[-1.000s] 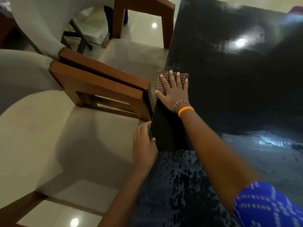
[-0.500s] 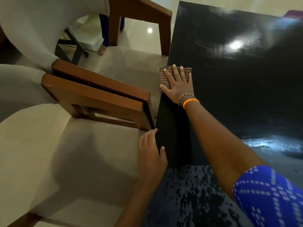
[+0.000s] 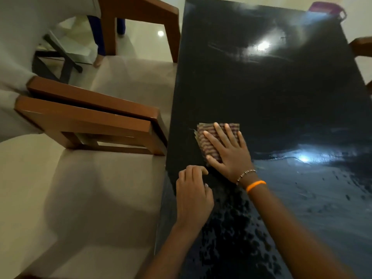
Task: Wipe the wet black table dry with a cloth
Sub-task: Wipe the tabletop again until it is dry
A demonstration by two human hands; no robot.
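The black table [image 3: 271,93] fills the right half of the view, glossy and dark at the far end. Its near part is streaked and beaded with water [image 3: 314,190]. A folded striped brown cloth [image 3: 209,135] lies flat near the table's left edge. My right hand [image 3: 229,154] presses on it with fingers spread, an orange band on the wrist. My left hand [image 3: 193,196] rests on the table's left edge just behind the cloth, fingers curled, holding nothing.
Two wooden chairs with pale cushions [image 3: 88,121] stand close along the table's left side. A third chair [image 3: 138,15] is farther back. A purple container [image 3: 326,9] sits past the far right corner. Another wooden piece [image 3: 362,47] pokes in at the right.
My right hand has drawn the cloth back along the left edge, closer to me. My left hand has slid forward along the edge and now sits right behind the cloth.
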